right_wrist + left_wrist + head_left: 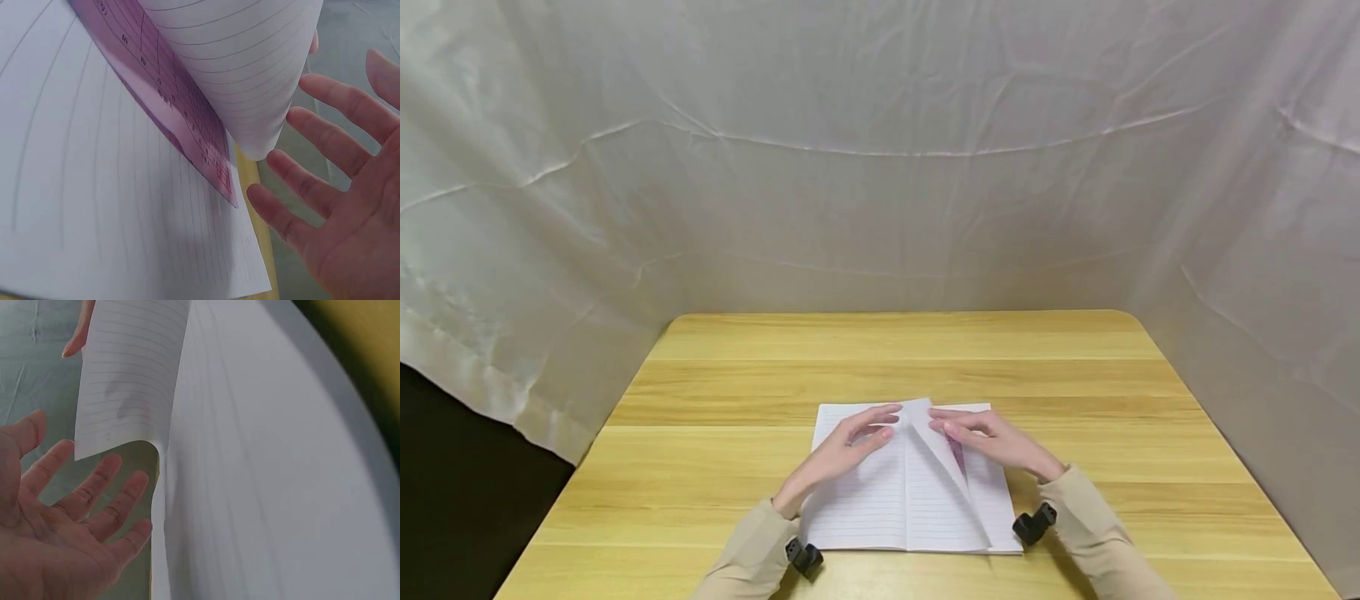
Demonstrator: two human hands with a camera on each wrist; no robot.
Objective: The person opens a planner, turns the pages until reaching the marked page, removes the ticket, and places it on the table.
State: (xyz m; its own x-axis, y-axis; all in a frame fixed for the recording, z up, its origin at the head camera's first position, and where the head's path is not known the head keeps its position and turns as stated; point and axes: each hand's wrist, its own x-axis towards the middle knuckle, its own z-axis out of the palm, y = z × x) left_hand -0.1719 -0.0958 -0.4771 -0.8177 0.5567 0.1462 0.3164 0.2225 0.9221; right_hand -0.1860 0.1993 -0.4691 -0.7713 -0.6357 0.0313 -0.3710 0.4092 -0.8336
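An open lined notebook (865, 508) lies on the table, with one leaf (940, 496) raised from its right side. Under that leaf, a flat pink-purple piece (169, 106) with printed lines and small characters shows against the right page; its exact kind is unclear. My left hand (842, 454) hovers over the left page, fingers spread and holding nothing. At the upper edge of the raised leaf is my right hand (1000, 442), its fingers extended. In the right wrist view its fingertips (312, 81) are beside the leaf's edge; whether they touch it I cannot tell.
The notebook sits near the front of a wooden table (737, 392). Pale fabric (880, 208) hangs behind the table and along both sides. A dark area (467, 483) lies past the table's left edge. Black cameras (1033, 523) are strapped at both wrists.
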